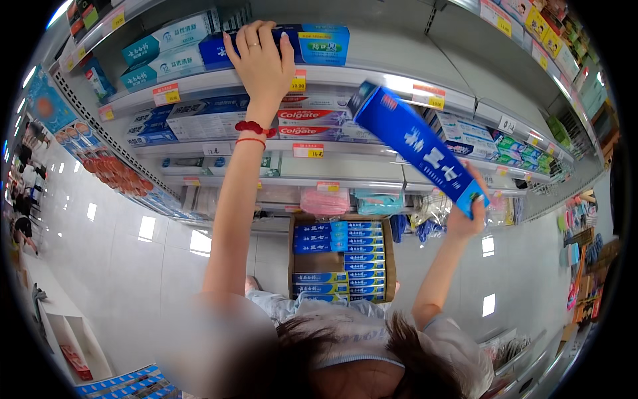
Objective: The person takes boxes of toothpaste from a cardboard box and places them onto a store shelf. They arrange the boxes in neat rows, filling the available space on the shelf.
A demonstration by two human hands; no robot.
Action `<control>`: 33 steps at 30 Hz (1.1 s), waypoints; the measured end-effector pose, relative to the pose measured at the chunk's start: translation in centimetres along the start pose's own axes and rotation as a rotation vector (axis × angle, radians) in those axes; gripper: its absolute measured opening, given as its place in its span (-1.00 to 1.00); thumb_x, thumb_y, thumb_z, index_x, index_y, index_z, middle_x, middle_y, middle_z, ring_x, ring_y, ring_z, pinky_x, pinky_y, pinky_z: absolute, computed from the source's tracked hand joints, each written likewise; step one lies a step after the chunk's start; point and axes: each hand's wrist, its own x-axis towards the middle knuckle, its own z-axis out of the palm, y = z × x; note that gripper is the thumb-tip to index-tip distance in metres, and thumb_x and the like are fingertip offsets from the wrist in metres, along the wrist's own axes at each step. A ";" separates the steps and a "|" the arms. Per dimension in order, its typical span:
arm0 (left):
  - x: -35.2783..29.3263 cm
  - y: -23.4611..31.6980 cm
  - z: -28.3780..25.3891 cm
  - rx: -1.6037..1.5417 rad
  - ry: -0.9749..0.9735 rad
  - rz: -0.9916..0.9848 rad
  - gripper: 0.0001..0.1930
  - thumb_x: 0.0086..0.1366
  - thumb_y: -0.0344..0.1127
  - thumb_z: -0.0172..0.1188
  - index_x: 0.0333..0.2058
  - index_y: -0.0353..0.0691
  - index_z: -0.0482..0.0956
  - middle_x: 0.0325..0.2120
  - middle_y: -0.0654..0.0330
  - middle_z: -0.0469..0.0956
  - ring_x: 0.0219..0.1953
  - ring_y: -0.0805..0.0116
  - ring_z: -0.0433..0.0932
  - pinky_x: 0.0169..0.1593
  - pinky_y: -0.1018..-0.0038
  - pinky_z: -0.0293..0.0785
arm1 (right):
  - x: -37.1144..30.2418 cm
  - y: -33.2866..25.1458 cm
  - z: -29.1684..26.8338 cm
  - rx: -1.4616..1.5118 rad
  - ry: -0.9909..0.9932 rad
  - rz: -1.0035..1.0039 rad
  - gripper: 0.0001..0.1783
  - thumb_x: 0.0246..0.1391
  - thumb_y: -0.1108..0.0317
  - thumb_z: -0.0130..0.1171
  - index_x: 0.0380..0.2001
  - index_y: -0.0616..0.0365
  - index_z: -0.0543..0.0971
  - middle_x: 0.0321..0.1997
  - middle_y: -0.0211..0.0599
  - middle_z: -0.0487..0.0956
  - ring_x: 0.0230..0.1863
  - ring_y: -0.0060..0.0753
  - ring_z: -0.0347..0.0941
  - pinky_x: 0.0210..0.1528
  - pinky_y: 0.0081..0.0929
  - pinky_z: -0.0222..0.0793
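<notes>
My left hand (261, 63) reaches up to the top shelf, its fingers curled over a dark blue toothpaste box (323, 45) that lies along the shelf front. Beside that box, to the left, stand teal-and-white toothpaste boxes (166, 66). Out to the right, my right hand (466, 211) grips the lower end of a long blue toothpaste box (415, 143). This box is tilted in the air in front of the shelves, its far end pointing up and left. Between my arms, an open cardboard carton (290, 266) on the floor holds several blue toothpaste boxes.
Metal shelves (379, 72) with price tags cross the front. White-and-purple toothpaste boxes (312, 123) and blue-and-white boxes (209, 116) fill part of the second shelf. Pink packs (324, 201) and teal packs (377, 201) lie lower down. Glossy tile floor (146, 266) surrounds the carton.
</notes>
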 end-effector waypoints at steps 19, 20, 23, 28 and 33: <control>0.6 0.5 -0.6 -0.096 -0.057 -0.083 -0.51 0.17 -0.16 -0.08 0.04 -0.30 0.19 0.06 0.07 0.21 0.09 0.15 0.17 0.23 0.10 -0.24 | 23.0 1.7 11.9 -0.048 -0.050 0.397 -0.52 -0.08 0.07 0.11 -0.16 0.19 0.44 -0.24 -0.27 0.49 -0.16 -0.43 0.41 -0.21 -0.50 0.30; 0.8 0.6 -0.7 -0.076 -0.066 -0.076 -0.49 0.18 -0.16 -0.09 0.06 -0.29 0.17 0.08 0.08 0.18 0.10 0.16 0.17 0.23 0.11 -0.26 | 24.0 1.6 12.5 -0.063 -0.094 0.472 -0.52 -0.05 0.05 0.06 -0.13 0.15 0.42 -0.19 -0.27 0.48 -0.13 -0.41 0.40 -0.23 -0.47 0.30; 0.8 0.4 -0.8 -0.060 -0.098 -0.080 -0.42 0.19 -0.15 -0.11 0.16 -0.25 0.05 0.19 0.09 0.02 0.12 0.17 0.14 0.24 0.11 -0.27 | 25.8 3.3 13.7 -0.029 -0.191 0.517 -0.53 -0.04 0.01 0.04 -0.13 0.08 0.39 -0.22 -0.25 0.48 -0.22 -0.38 0.45 -0.34 -0.52 0.28; 0.9 0.6 -0.9 -0.066 -0.107 -0.091 -0.39 0.19 -0.16 -0.13 0.20 -0.18 0.00 0.23 0.04 -0.10 0.13 0.14 0.15 0.23 0.09 -0.27 | 27.4 5.5 15.5 -0.030 -0.308 0.503 -0.48 0.02 -0.02 -0.10 -0.09 0.15 0.34 -0.40 -0.16 0.54 -0.43 -0.40 0.50 -0.45 -0.64 0.28; 0.9 0.5 -0.8 -0.024 -0.132 -0.087 -0.42 0.18 -0.15 -0.13 0.20 -0.01 0.05 0.22 -0.11 -0.14 0.21 0.04 0.04 0.23 0.10 -0.23 | 28.0 7.2 17.0 -0.029 -0.358 0.565 -0.47 0.01 -0.03 -0.09 -0.02 0.06 0.32 -0.26 -0.20 0.49 -0.34 -0.39 0.47 -0.42 -0.61 0.28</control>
